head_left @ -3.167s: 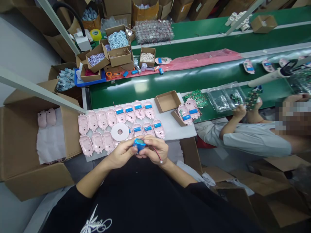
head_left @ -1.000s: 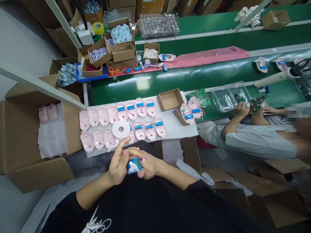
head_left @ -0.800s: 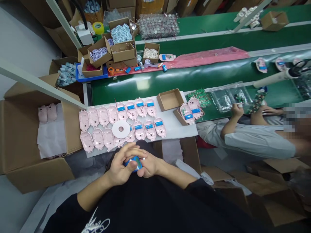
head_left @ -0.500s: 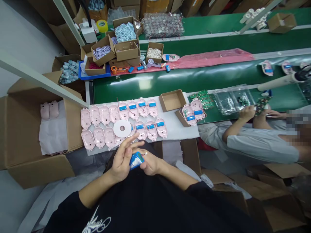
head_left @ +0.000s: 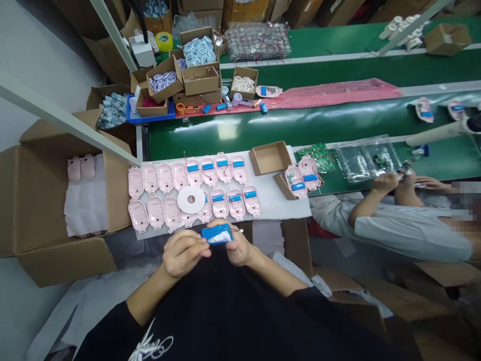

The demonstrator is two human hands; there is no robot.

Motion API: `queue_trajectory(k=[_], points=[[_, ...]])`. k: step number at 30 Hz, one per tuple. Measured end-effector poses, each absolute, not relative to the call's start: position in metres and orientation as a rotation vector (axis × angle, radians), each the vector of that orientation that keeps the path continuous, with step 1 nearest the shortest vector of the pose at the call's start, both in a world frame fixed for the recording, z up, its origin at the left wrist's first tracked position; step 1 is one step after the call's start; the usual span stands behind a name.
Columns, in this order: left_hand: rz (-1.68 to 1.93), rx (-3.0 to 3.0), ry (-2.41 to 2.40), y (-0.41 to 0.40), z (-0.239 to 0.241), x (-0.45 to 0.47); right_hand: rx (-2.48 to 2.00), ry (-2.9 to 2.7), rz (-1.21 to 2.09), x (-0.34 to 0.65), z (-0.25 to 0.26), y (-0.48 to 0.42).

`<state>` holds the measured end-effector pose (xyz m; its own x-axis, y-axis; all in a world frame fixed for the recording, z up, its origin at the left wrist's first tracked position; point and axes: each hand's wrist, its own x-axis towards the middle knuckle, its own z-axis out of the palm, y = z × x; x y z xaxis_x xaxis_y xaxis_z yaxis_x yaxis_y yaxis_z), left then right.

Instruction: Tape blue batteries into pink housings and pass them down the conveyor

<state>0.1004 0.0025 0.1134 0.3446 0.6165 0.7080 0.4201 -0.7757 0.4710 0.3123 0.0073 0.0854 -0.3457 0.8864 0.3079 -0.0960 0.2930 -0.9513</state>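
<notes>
A small blue battery pack [head_left: 217, 234] with a white patch on its face is held between both hands, just in front of my chest. My left hand [head_left: 183, 252] is curled, its fingertips pinching the pack's left end. My right hand [head_left: 237, 246] grips the right end, where a thin wire sticks out. Just beyond lies a white sheet [head_left: 276, 194] carrying two rows of pink shell halves [head_left: 158, 178], several of them fitted with blue batteries [head_left: 223, 163]. A white tape roll [head_left: 191, 199] rests on the near row.
An open carton [head_left: 33, 200] with pink parts stands at my left. A small empty cardboard tray [head_left: 269, 157] sits at the sheet's far right. A green conveyor [head_left: 300, 125] runs beyond, with boxes of rings [head_left: 199, 51] behind. A co-worker's hands [head_left: 394, 180] handle circuit boards at right.
The left hand's fingers, spread over the pack half a second ago, have curled into a pinch on its left end. Both hands lifted the pack slightly toward the sheet.
</notes>
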Motion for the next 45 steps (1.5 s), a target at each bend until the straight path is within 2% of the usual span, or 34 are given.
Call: queue_trajectory(k=[3,5,6,7,9,13,16,21,25,32,40,45], points=[[1.108,2.259,1.361,-0.008,0.068,0.048,-0.824,-1.339,1.367,0.327,0.073,0.002],[0.498,2.078,1.815,-0.025,0.038,0.002,-0.861,-1.216,1.398,0.342,0.066,0.001],[0.158,1.962,1.954,-0.038,0.026,-0.021,-0.879,-1.151,1.404,0.350,0.065,0.001],[-0.020,1.894,1.988,-0.054,0.017,-0.042,-0.890,-1.079,1.406,0.356,0.064,0.001],[-0.266,1.807,2.027,-0.087,0.009,-0.078,-0.891,-0.935,1.395,0.365,0.068,0.002],[-0.486,1.763,1.977,-0.118,-0.001,-0.104,-0.850,-0.747,1.383,0.365,0.078,0.008],[-0.432,1.885,1.918,-0.077,-0.028,-0.076,-0.909,-0.700,1.409,0.354,0.072,0.019],[-0.238,2.230,1.687,0.051,-0.086,0.009,-1.057,-0.579,1.524,0.337,0.048,0.042],[-0.235,2.393,1.530,0.111,-0.100,0.049,-1.031,-0.517,1.540,0.334,0.040,0.047],[-0.179,2.538,1.428,0.091,-0.065,0.053,-1.060,-0.556,1.362,0.338,0.035,0.035],[0.587,2.709,1.240,0.054,0.011,0.069,-1.147,-0.943,1.231,0.325,0.040,0.034],[0.498,2.718,1.176,0.054,0.022,0.068,-1.170,-1.128,1.181,0.325,0.045,0.041]])
